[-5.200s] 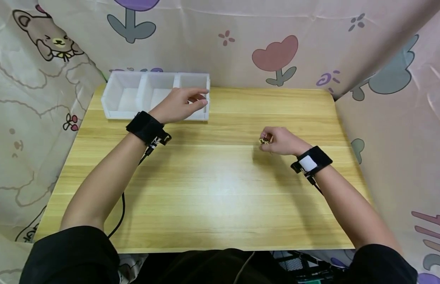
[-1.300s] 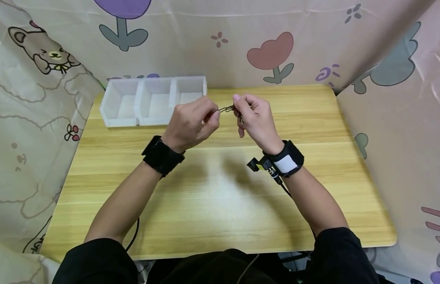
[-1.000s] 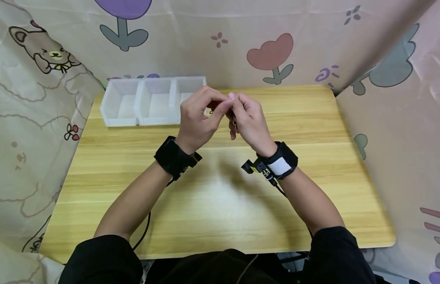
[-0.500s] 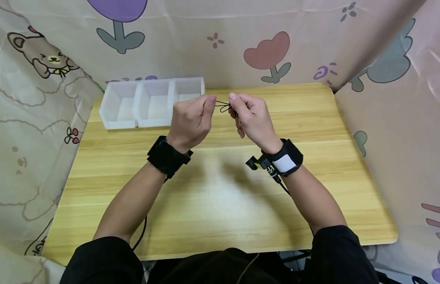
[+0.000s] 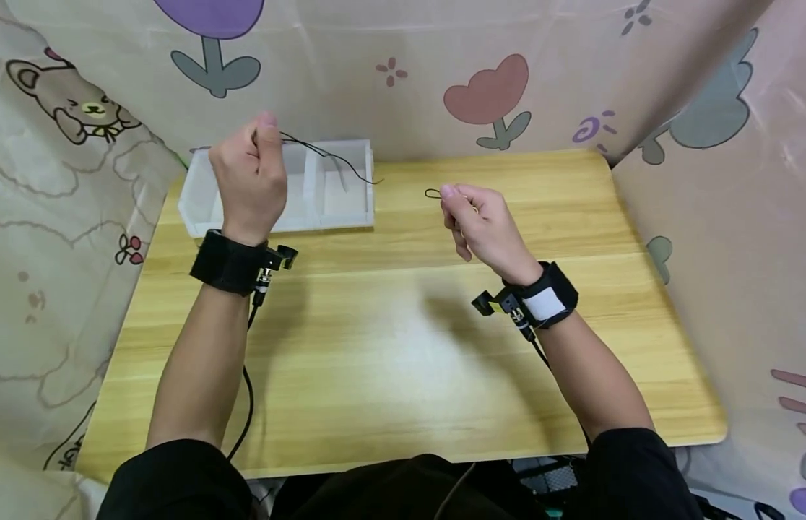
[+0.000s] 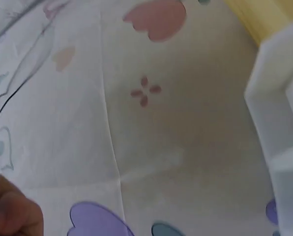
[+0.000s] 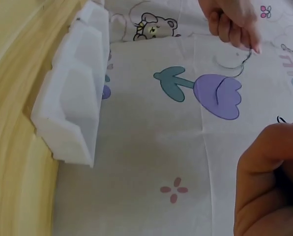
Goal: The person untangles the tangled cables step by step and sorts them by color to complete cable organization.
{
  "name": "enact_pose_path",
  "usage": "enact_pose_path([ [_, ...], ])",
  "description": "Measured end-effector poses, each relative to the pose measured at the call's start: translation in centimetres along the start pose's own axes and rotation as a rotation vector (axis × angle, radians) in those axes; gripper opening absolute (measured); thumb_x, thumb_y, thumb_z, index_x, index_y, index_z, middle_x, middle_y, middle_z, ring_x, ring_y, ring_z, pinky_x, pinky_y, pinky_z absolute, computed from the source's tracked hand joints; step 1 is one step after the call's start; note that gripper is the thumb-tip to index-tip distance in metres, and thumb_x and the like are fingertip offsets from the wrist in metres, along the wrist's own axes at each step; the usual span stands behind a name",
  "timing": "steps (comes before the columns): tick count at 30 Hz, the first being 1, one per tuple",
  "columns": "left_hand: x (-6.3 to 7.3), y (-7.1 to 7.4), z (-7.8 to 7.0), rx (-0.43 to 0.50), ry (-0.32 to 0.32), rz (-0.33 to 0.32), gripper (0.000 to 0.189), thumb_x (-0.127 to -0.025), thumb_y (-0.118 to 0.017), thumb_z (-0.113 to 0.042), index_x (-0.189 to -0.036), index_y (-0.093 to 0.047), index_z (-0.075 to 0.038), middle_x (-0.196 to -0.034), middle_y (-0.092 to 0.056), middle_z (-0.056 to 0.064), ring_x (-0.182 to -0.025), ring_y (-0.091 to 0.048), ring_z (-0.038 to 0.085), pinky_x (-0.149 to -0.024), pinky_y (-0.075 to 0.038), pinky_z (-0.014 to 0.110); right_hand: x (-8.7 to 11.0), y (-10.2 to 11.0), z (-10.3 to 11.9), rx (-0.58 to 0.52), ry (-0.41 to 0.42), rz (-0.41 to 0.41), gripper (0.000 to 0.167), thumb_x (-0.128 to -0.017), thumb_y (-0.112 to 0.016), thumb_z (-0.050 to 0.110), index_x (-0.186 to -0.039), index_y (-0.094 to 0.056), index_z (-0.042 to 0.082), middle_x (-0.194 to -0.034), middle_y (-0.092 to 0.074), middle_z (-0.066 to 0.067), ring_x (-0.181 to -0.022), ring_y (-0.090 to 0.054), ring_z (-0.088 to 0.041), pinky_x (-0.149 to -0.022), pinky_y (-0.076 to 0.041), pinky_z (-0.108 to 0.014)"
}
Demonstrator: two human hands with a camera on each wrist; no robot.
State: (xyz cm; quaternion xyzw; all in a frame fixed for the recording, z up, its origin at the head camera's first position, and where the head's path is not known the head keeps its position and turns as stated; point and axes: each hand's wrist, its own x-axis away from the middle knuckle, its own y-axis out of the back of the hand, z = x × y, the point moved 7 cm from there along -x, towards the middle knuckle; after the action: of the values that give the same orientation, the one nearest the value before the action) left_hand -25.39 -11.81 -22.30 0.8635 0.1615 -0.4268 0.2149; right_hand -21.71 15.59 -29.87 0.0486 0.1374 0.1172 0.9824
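My left hand (image 5: pixel 250 180) is raised over the white box, its fingers curled round thin dark cord (image 5: pixel 321 152). The loose strands trail to the right, above the box's right compartment. Lower and to the right, my right hand (image 5: pixel 482 224) pinches a small dark cord loop (image 5: pixel 427 193) that sticks out past its thumb and forefinger. A bit of gold (image 5: pixel 474 210) shows among those fingers; the rest of it is hidden. A gap separates the two hands. In the right wrist view the left hand (image 7: pixel 232 22) appears with the cord hanging from its fingertips.
A white box (image 5: pixel 341 223) with three compartments stands at the back left of the wooden table (image 5: pixel 403 347). Patterned cloth (image 5: pixel 351 87) hangs behind and at both sides. Black camera cables (image 5: pixel 250 404) run from both wrists.
Earlier the right hand held a small gold thing alone, left hand empty over the box. Then both hands met on the cord; now the left has pulled up and left with strands, the right slightly right.
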Motion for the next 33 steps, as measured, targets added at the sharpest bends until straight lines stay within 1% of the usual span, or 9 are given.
enact_pose_path([
  [4,0.2,0.1,0.1,0.141,0.017,0.088,0.053,-0.102,-0.05,-0.01,-0.054,-0.031,0.0,-0.047,-0.028,0.002,-0.041,-0.023,0.008,-0.048,-0.013,0.021,0.0,0.3,-0.2,-0.007,0.003,-0.003,0.046,-0.107,-0.052,0.028,-0.076,-0.053,-0.005,-0.063,-0.042,-0.014,-0.041,-0.038,-0.02,-0.035,-0.038,-0.032],
  [8,-0.4,1.0,0.7,0.255,0.071,0.074,0.051,-0.099,-0.052,-0.01,-0.054,-0.033,0.005,-0.045,-0.034,-0.001,-0.039,-0.03,0.007,-0.045,-0.016,0.02,0.4,0.9,-0.9,-0.034,-0.034,-0.021,0.043,-0.107,-0.051,0.024,-0.077,-0.052,-0.005,-0.067,-0.044,-0.013,-0.042,-0.038,-0.02,-0.036,-0.039,-0.031],
  [11,-1.4,1.8,2.1,0.228,0.122,0.044,0.052,-0.098,-0.054,-0.01,-0.053,-0.033,0.006,-0.045,-0.035,-0.003,-0.04,-0.03,0.006,-0.045,-0.017,0.018,0.9,1.5,-1.3,-0.038,-0.041,-0.042,0.042,-0.107,-0.051,0.024,-0.077,-0.052,-0.006,-0.069,-0.046,-0.014,-0.04,-0.039,-0.021,-0.037,-0.039,-0.031],
  [16,-3.1,3.5,4.0,0.028,0.205,0.012,0.052,-0.098,-0.053,-0.007,-0.053,-0.03,0.006,-0.048,-0.027,-0.006,-0.044,-0.021,0.003,-0.049,-0.013,0.017,1.4,1.9,-1.6,-0.037,-0.044,-0.059,0.043,-0.107,-0.052,0.024,-0.077,-0.053,-0.006,-0.071,-0.046,-0.016,-0.039,-0.039,-0.021,-0.036,-0.039,-0.031],
  [19,-3.4,4.3,6.4,-0.109,0.273,0.029,0.053,-0.1,-0.052,-0.009,-0.053,-0.03,0.001,-0.05,-0.024,-0.005,-0.047,-0.018,0.004,-0.051,-0.013,0.019,1.5,1.9,-1.9,-0.041,-0.051,-0.059,0.043,-0.107,-0.052,0.024,-0.077,-0.053,-0.006,-0.072,-0.047,-0.017,-0.04,-0.039,-0.021,-0.036,-0.039,-0.031],
  [23,-2.8,4.9,11.4,-0.207,0.395,0.057,0.054,-0.103,-0.053,-0.019,-0.052,-0.04,-0.012,-0.05,-0.033,-0.005,-0.047,-0.025,0.007,-0.052,-0.018,0.021,1.6,1.6,-2.4,-0.044,-0.061,-0.043,0.042,-0.107,-0.052,0.023,-0.077,-0.053,-0.008,-0.073,-0.047,-0.016,-0.041,-0.038,-0.023,-0.037,-0.04,-0.031],
  [25,-2.0,5.3,13.6,-0.227,0.467,0.066,0.05,-0.105,-0.052,-0.024,-0.055,-0.047,-0.019,-0.052,-0.037,-0.006,-0.049,-0.028,0.009,-0.053,-0.021,0.023,1.6,1.5,-2.6,-0.046,-0.066,-0.031,0.042,-0.107,-0.051,0.022,-0.078,-0.053,-0.008,-0.074,-0.047,-0.017,-0.042,-0.038,-0.022,-0.037,-0.041,-0.031],
  [28,-0.5,5.6,16.4,-0.232,0.605,0.078,0.042,-0.106,-0.049,-0.028,-0.065,-0.056,-0.024,-0.056,-0.042,-0.007,-0.048,-0.032,0.008,-0.054,-0.026,0.024,1.6,1.3,-2.8,-0.045,-0.07,-0.015,0.04,-0.107,-0.051,0.022,-0.079,-0.054,-0.006,-0.075,-0.047,-0.018,-0.043,-0.038,-0.022,-0.038,-0.042,-0.031],
  [33,2.2,5.7,19.9,-0.158,0.813,0.06,0.03,-0.106,-0.049,-0.024,-0.082,-0.066,-0.018,-0.076,-0.057,-0.006,-0.037,-0.04,0.002,-0.043,-0.033,0.019,1.5,1.1,-2.9,-0.046,-0.073,-0.001,0.038,-0.107,-0.05,0.022,-0.078,-0.057,-0.002,-0.074,-0.048,-0.014,-0.044,-0.038,-0.023,-0.038,-0.042,-0.031],
])
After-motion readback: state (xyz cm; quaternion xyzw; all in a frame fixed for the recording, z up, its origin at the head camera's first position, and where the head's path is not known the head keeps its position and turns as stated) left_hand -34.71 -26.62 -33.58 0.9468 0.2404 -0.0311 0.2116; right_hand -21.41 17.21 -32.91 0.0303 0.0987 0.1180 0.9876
